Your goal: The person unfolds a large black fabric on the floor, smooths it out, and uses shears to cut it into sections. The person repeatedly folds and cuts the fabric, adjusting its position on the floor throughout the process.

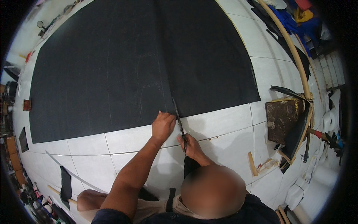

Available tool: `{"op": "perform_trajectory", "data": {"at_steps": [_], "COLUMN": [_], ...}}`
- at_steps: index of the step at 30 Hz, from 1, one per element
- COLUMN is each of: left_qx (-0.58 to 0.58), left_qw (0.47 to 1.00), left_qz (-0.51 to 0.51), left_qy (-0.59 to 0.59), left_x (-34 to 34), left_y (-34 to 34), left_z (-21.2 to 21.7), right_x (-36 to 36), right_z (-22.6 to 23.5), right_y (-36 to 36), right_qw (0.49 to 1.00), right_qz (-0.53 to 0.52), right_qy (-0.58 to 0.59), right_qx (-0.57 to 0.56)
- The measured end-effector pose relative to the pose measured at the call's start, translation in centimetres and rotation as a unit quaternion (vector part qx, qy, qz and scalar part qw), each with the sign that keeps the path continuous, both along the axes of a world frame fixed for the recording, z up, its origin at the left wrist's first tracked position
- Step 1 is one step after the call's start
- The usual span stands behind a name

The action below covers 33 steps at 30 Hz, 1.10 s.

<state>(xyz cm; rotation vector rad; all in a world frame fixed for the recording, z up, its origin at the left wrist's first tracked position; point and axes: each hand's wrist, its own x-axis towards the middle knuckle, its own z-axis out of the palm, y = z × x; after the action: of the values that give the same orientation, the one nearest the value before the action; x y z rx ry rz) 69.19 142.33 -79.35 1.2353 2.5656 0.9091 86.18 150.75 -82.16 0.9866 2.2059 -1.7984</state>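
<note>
A large sheet of black fabric (112,67) lies spread over a white tiled floor (223,123), with faint chalk lines on it. My left hand (163,125) presses flat on the fabric's near edge. Just to its right, my right hand (191,145) is closed around the handles of dark scissors (179,121). The blades point away from me and enter the fabric's near edge, where a straight line runs up the sheet.
A dark brown boxy stool (283,117) with black strips draped on it stands at the right. A long pale pole (294,52) curves behind it, near blue and yellow cloths (298,18). A short wooden stick (253,164), a black fabric strip (66,184) and a thin long ruler (74,173) lie nearby.
</note>
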Motion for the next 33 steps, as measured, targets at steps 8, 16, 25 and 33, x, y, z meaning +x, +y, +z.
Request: {"op": "perform_trajectory", "data": {"at_steps": [8,16,25,33], "left_qx": [-0.011,-0.084,-0.148,-0.155], "left_qw": [0.999,0.983,0.977,0.976], "left_qz": [-0.034,-0.121,-0.119,-0.126], "left_qy": [0.016,0.11,0.098,0.082], "left_x": [0.0,0.3,1.4,1.4], "left_y": [-0.6,-1.7,-2.4,-2.0], "left_z": [-0.4,0.1,0.2,0.7], "right_x": [-1.3,-5.7,-6.8,-11.6], "right_z": [-0.4,1.6,0.6,0.2], "right_y": [-0.5,1.7,1.8,3.9], "right_qw": [0.997,0.999,0.998,0.998], "right_qz": [-0.029,-0.033,-0.039,-0.052], "right_qy": [0.044,0.029,0.028,0.021], "right_qx": [0.059,0.018,0.044,0.026]}}
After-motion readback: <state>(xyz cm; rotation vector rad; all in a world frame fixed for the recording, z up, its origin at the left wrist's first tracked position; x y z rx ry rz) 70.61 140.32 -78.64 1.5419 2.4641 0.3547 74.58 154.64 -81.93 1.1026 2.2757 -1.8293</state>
